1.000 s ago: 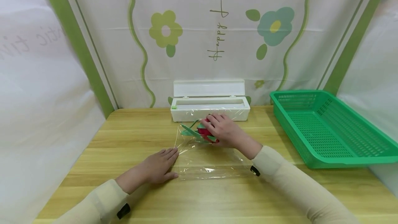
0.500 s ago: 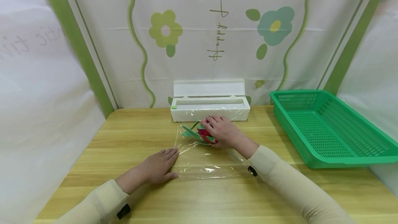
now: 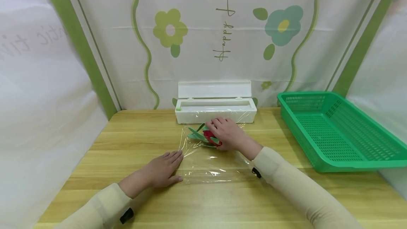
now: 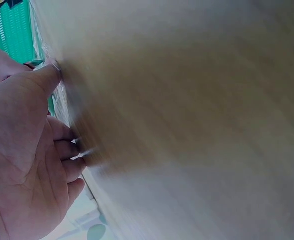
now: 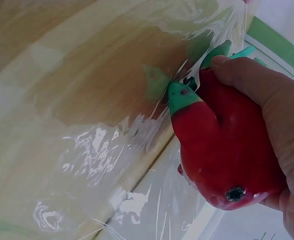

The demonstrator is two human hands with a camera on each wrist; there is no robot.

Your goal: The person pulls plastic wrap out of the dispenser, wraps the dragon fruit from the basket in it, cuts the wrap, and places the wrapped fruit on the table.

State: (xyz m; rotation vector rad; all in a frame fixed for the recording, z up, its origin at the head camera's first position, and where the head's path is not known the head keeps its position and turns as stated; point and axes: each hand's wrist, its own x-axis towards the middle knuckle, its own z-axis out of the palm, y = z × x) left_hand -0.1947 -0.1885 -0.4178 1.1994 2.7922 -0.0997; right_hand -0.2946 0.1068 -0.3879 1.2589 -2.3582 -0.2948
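Note:
My right hand (image 3: 229, 135) grips a red dragon fruit (image 5: 222, 150) with green-tipped scales, low over a sheet of clear cling film (image 3: 216, 172). Its long green leaf ends (image 3: 197, 135) point left in the head view, while the palm hides much of the red body. The film stretches from a white cling film box (image 3: 216, 116) toward the near side of the table, with creases running by the fruit. At the film's left edge, my left hand (image 3: 163, 170) lies palm down with fingers extended, its fingertips touching that edge.
The box stands at the back of the wooden table (image 3: 127, 140) with its lid (image 3: 214, 89) raised. To the right is a green perforated basket (image 3: 318, 158). A patterned curtain (image 3: 197, 63) hangs right behind the table.
The right wrist and forearm have shifted slightly left and toward the near side, with the dragon fruit still in the grip. The left hand stays in place.

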